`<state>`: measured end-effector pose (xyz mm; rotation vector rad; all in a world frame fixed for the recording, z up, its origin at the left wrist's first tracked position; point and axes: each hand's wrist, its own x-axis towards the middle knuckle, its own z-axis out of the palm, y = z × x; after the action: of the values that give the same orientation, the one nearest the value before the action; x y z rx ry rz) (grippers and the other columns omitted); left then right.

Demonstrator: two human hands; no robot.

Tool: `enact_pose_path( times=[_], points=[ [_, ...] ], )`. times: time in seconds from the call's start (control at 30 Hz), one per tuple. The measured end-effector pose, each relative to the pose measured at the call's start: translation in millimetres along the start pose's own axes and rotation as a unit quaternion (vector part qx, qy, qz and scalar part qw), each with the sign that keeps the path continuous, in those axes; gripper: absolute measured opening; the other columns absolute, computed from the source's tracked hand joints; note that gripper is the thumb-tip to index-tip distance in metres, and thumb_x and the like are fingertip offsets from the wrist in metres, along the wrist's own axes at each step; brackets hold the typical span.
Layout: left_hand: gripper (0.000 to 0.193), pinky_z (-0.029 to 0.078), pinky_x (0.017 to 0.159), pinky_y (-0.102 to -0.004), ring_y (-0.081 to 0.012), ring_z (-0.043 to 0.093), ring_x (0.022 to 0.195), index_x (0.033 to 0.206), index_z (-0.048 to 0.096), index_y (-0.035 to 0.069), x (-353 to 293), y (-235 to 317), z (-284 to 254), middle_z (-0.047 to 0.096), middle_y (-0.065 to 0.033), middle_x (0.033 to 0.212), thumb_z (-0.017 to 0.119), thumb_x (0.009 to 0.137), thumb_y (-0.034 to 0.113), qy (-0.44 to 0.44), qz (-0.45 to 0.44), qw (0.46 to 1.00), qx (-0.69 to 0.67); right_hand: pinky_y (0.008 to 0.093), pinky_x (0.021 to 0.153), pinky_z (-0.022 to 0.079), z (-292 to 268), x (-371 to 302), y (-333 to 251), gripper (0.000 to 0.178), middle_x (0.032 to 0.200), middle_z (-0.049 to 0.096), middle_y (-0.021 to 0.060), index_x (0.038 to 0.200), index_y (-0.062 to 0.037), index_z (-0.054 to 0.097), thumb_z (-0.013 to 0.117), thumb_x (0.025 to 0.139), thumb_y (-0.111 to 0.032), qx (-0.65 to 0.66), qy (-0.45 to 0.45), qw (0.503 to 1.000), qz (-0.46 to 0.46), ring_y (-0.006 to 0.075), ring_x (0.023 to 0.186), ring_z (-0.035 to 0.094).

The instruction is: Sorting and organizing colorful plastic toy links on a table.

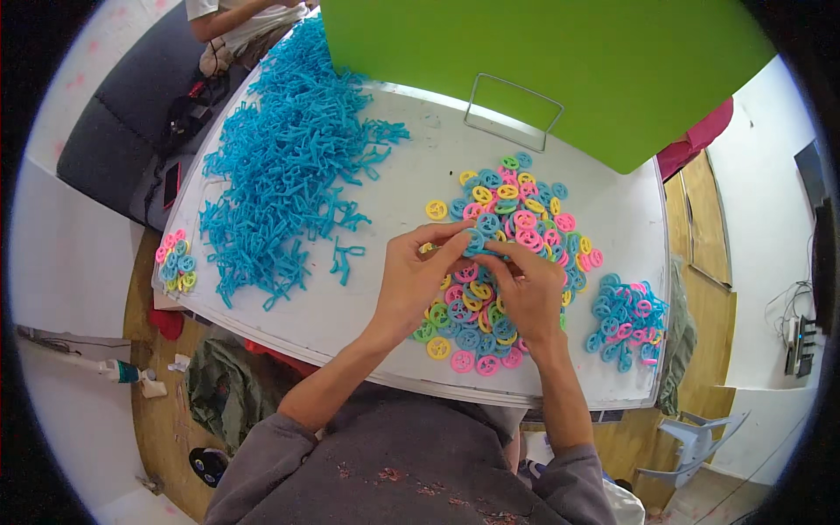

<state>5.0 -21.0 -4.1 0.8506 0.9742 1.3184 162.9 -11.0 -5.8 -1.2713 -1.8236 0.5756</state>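
Note:
Above a heap of small plastic wheels (468,339) in pink, yellow, green and blue, my two hands meet. My left hand (411,273) pinches a blue spoked wheel (473,241) between thumb and fingertips. My right hand (532,293) closes its fingertips on a thin blue plastic piece (495,255) touching that wheel; its exact shape is partly hidden by my fingers. To the left spreads a big pile of blue forked plastic pieces (280,166), with one loose forked piece (345,258) beside it. A smaller pile of wheels joined with blue pieces (623,319) sits at the right.
A white table (394,188) bears the piles. Behind them stands a large green panel (560,61) with a wire frame (514,131) at its base. Several wheels (177,262) lie at the left edge. Another person (241,26) is at the far left, near a dark sofa (114,149).

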Motion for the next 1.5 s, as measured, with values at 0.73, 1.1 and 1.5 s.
enact_pose_path(
  times=[0.73, 1.1, 1.5],
  points=[
    [0.018, 0.044, 0.061, -0.0227, -0.0087, 0.055, 0.070, 0.096, 0.067, 0.000, -2, -7, 4, 0.052, -0.0036, 0.082, 0.059, 0.082, -0.008, 0.091, 0.149, 0.950, 0.261, 0.0295, 0.049, 0.047, 12, -5, -5, 0.017, 0.063, 0.064, 0.0121, 0.086, -0.0043, 0.069, 0.072, 0.080, -0.020, 0.011, 0.014, 1.000, 0.025, 0.0197, 0.054, 0.064],
    [0.012, 0.053, 0.070, -0.0231, -0.0098, 0.060, 0.078, 0.098, 0.061, -0.003, 6, -1, 6, 0.059, -0.0039, 0.088, 0.055, 0.088, -0.002, 0.031, 0.032, 0.997, 0.070, 0.0292, 0.046, 0.046, 19, -5, 0, 0.018, 0.061, 0.064, 0.0127, 0.088, -0.0037, 0.068, 0.072, 0.080, -0.019, 0.014, 0.076, 0.997, -0.005, 0.0200, 0.050, 0.063],
    [0.011, 0.054, 0.073, -0.0260, -0.0130, 0.063, 0.080, 0.099, 0.058, -0.004, 0, -12, 8, 0.062, -0.0076, 0.089, 0.056, 0.089, -0.002, 0.072, 0.116, 0.982, 0.128, 0.0251, 0.049, 0.046, 15, -3, -13, 0.021, 0.064, 0.066, 0.0112, 0.089, 0.0007, 0.069, 0.072, 0.080, -0.019, 0.110, 0.029, 0.983, 0.144, 0.0107, 0.054, 0.061]
  ],
)
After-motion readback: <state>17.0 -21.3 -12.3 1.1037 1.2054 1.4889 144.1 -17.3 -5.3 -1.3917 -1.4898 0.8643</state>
